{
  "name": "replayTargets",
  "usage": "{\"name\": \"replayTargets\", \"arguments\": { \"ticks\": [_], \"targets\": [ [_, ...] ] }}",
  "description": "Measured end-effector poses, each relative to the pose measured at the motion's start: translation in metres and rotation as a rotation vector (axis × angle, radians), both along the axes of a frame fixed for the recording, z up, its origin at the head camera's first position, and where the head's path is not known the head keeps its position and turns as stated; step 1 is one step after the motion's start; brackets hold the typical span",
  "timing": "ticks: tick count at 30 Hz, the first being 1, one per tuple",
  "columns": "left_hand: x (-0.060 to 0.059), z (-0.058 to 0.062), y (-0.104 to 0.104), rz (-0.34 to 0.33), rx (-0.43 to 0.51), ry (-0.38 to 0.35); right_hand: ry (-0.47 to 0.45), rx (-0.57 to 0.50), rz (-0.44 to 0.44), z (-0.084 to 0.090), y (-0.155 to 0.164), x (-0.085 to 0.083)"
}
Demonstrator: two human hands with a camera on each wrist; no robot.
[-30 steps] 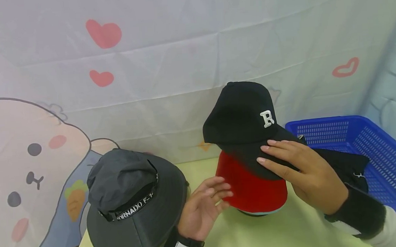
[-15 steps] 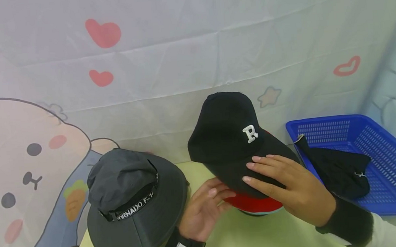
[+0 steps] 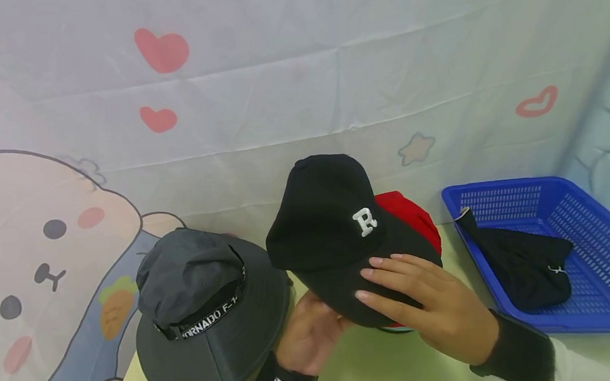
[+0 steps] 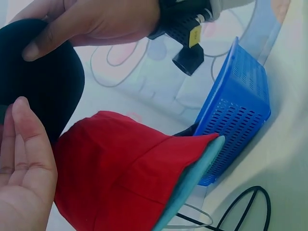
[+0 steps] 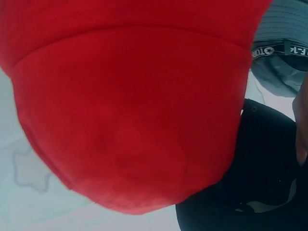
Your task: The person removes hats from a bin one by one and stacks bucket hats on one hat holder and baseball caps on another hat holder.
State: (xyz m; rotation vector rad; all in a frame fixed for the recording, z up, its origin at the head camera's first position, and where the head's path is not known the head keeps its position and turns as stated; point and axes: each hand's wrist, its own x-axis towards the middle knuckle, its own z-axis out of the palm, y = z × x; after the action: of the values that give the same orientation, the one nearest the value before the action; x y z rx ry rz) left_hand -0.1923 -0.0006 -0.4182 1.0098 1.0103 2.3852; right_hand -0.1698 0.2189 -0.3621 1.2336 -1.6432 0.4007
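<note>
Black cap [image 3: 335,235] (white R on its front) sits at frame centre over a red cap [image 3: 412,218], its brim pinched by the right hand [image 3: 424,306]. Beneath the brim's left edge the left hand [image 3: 310,335] lies flat, fingers straight, beside a grey bucket hat [image 3: 207,309] at lower left.

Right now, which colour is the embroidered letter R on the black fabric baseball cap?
White letter R; the head view shows it best.

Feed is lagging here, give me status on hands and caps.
Right hand grips black cap brim. Left hand under brim, fingers straight. Red cap beneath, partly covered. Grey bucket hat close left.
</note>
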Motion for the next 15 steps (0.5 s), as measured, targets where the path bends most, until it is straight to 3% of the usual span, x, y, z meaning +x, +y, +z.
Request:
{"name": "replayTargets", "arguments": {
  "ticks": [7,15],
  "targets": [
    [0.009,0.014,-0.006,-0.031,0.067,-0.005,0.001,-0.029,0.007,-0.004,-0.010,0.003],
    [0.013,0.020,-0.010,0.019,0.051,0.056,0.003,-0.102,0.060,-0.008,-0.018,0.003]
  ]
}}
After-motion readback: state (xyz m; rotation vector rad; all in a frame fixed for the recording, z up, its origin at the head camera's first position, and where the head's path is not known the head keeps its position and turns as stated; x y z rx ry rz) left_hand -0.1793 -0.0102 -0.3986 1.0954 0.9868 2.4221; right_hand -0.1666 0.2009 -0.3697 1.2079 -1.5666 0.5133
